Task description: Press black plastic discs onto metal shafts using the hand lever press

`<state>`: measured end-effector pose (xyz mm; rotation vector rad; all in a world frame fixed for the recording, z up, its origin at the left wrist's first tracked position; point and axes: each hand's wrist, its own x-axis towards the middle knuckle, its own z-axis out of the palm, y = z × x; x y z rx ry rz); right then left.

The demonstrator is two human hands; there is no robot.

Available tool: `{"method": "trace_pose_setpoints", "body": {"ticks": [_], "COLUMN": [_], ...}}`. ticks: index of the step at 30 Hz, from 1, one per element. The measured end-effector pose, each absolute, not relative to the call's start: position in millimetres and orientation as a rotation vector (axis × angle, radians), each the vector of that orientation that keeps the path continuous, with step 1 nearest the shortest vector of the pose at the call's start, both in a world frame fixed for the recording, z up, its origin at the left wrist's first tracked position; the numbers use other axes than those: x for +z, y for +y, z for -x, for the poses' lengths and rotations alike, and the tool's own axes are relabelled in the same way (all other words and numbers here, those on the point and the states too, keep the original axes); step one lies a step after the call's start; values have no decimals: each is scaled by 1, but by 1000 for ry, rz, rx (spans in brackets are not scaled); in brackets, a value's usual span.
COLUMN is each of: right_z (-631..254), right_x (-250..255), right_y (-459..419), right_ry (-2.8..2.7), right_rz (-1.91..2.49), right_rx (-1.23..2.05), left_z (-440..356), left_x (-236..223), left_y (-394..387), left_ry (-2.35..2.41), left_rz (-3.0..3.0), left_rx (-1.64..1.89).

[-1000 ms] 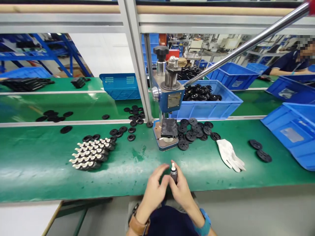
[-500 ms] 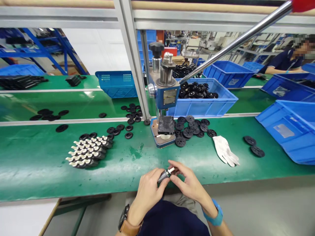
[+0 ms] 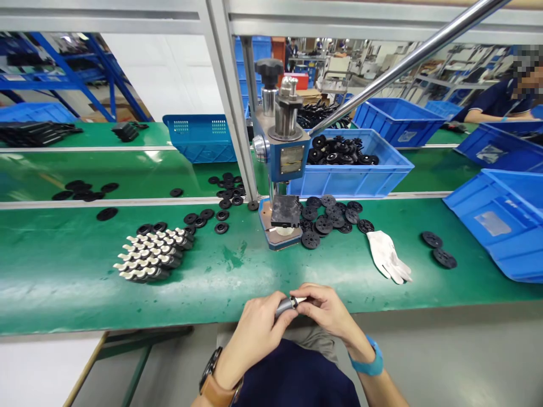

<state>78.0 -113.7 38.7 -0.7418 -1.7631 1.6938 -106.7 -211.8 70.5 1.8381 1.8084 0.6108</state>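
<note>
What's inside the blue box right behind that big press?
Black parts, many of them round, lie heaped in the blue box. The heap hides whatever is underneath it, and the press covers the box's left end.

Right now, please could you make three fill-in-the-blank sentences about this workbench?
The person's ____ grips the grey cylinder; the right hand is at its pale tip.
On the green worktop, right of the lever press, lies one white ____.
The blue wristband is on the ____ wrist.
Missing words: left hand; glove; right.
</note>
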Motion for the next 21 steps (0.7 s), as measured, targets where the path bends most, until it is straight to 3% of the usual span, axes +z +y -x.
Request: {"method": "trace_pose_setpoints", "body": {"ticks": [21], "right_z": [-81], "right_x": [25], "right_y": [-115], "right_ry": [-1942], "right_rz": [344], "right_rx": [1206], "left_z": [103], "left_x": [78], "left_y": [-202], "left_ry": [1518], "left_rz": [-1307], "left_rx": [686]}}
